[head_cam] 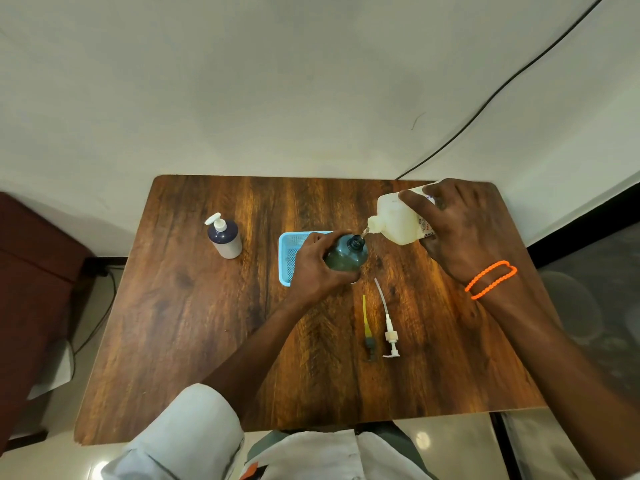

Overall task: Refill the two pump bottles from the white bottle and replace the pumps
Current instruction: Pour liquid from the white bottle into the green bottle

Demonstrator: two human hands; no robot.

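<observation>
pump bottle (225,239) left of basket (289,249), pumps (389,336) nearer

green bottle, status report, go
Left hand grips green bottle. Right hand tips white bottle, pouring in. Both pumps out. Nothing obstructing.

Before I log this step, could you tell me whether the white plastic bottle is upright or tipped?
Tipped: the white plastic bottle lies mouth-down, pouring.

Label text, barely

White bottle (398,220) in my right grip: label print's mostly covered, upside down, too blurry to read.
</observation>
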